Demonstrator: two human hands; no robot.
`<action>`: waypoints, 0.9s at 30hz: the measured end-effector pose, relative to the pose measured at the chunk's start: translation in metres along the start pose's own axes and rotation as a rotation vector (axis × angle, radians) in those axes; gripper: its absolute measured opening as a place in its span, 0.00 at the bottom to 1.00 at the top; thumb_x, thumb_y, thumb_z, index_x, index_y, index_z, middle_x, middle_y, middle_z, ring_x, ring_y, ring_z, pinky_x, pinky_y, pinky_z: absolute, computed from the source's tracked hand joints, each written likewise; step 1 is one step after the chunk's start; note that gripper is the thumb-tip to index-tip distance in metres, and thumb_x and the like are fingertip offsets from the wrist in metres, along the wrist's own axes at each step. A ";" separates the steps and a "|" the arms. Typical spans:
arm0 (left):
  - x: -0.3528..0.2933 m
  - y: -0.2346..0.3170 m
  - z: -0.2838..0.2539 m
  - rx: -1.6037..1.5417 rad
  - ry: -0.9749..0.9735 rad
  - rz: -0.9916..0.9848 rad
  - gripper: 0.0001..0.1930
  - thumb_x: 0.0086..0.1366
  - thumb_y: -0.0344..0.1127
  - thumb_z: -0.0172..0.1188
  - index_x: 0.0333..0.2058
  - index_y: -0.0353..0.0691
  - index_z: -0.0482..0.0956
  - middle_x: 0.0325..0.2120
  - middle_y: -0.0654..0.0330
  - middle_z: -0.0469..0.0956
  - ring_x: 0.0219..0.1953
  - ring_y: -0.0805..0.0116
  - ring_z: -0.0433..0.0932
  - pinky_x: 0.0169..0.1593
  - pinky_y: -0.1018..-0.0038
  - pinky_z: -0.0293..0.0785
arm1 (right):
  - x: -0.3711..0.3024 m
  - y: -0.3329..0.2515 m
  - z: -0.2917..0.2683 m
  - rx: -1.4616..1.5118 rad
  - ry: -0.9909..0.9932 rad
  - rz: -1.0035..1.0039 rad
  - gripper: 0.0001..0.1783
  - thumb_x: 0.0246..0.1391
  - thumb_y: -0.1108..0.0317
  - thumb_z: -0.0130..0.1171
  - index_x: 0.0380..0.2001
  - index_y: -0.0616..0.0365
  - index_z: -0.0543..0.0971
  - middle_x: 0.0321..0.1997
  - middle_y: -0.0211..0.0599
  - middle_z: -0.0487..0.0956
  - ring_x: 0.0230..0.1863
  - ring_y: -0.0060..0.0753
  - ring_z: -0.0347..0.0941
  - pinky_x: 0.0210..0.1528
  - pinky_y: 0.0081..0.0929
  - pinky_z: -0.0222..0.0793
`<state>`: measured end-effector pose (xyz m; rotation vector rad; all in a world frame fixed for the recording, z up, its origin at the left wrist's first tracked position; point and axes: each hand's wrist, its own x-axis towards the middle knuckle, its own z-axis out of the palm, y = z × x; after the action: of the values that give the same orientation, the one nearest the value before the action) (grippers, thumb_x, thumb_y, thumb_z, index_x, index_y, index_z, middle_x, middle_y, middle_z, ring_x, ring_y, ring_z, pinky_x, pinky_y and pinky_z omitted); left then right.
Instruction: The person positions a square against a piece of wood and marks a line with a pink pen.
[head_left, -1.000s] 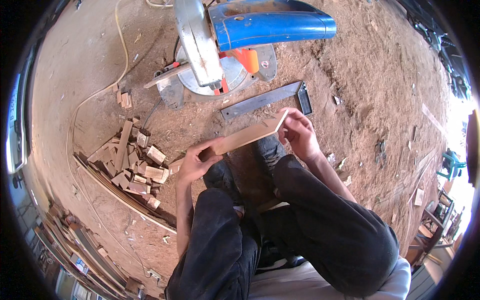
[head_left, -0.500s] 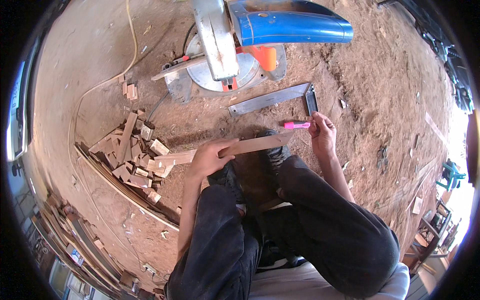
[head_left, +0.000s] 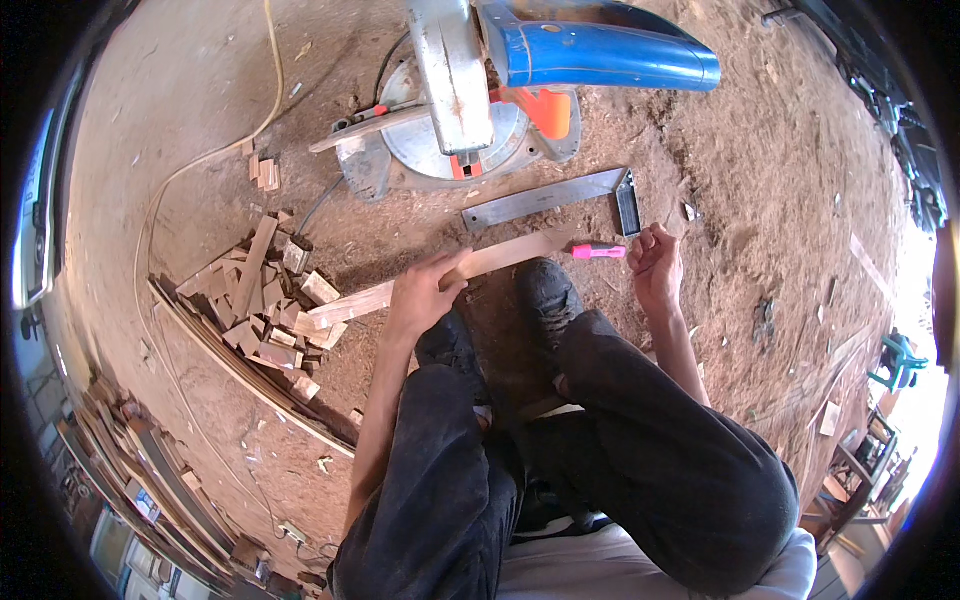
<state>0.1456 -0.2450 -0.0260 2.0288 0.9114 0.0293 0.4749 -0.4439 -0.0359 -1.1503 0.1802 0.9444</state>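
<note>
My left hand (head_left: 424, 292) is closed around a long flat wooden strip (head_left: 515, 252), its fingers over the far edge and thumb on the near side. The strip slants from the scrap pile on the left up to a pointed end near the pink marker (head_left: 598, 252). That marker lies on the ground between the strip's end and my right hand (head_left: 656, 265). Curled fingers hide whatever my right hand may hold; it hovers beside the marker, apart from it. Just beyond lies a try square (head_left: 548, 200) with a metal blade and dark handle.
A miter saw (head_left: 455, 130) with a blue housing stands on the dirt floor ahead. Wood offcuts (head_left: 255, 290) are heaped at left behind a long curved board (head_left: 250, 372). A pale cable (head_left: 190, 175) runs along the left. My shoes (head_left: 548, 300) are below the strip.
The strip's right end has swung away from me, toward the square. My right hand has drawn back slightly from the square's handle, to the right. The view has shifted a little.
</note>
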 end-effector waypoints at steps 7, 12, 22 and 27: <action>0.013 -0.017 0.018 0.015 0.084 0.087 0.29 0.57 0.30 0.69 0.59 0.53 0.79 0.47 0.57 0.81 0.48 0.53 0.80 0.54 0.61 0.75 | -0.009 -0.003 0.017 0.029 -0.130 -0.001 0.11 0.70 0.60 0.43 0.31 0.48 0.65 0.29 0.24 0.62 0.28 0.24 0.63 0.27 0.24 0.60; 0.019 -0.027 0.027 0.164 0.115 0.169 0.28 0.57 0.29 0.68 0.58 0.53 0.80 0.53 0.63 0.77 0.54 0.56 0.75 0.57 0.59 0.72 | -0.007 -0.001 0.013 0.021 -0.137 0.042 0.10 0.69 0.60 0.46 0.33 0.49 0.66 0.29 0.25 0.63 0.29 0.24 0.63 0.27 0.23 0.60; 0.012 0.004 0.019 -0.237 0.172 0.166 0.22 0.61 0.28 0.69 0.55 0.47 0.83 0.51 0.61 0.80 0.53 0.61 0.79 0.57 0.68 0.76 | -0.023 0.008 0.031 -0.307 -0.222 0.069 0.07 0.67 0.65 0.51 0.39 0.56 0.71 0.29 0.30 0.70 0.24 0.23 0.67 0.23 0.24 0.65; 0.012 0.044 0.003 -0.590 -0.091 0.107 0.17 0.65 0.29 0.67 0.53 0.41 0.83 0.45 0.58 0.85 0.48 0.67 0.83 0.54 0.73 0.78 | -0.035 0.032 0.060 -0.577 -0.573 0.104 0.08 0.71 0.65 0.50 0.40 0.59 0.72 0.26 0.27 0.71 0.22 0.18 0.65 0.21 0.20 0.62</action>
<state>0.1812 -0.2544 0.0005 1.5106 0.6397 0.2350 0.4107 -0.4103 -0.0123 -1.3415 -0.5325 1.4336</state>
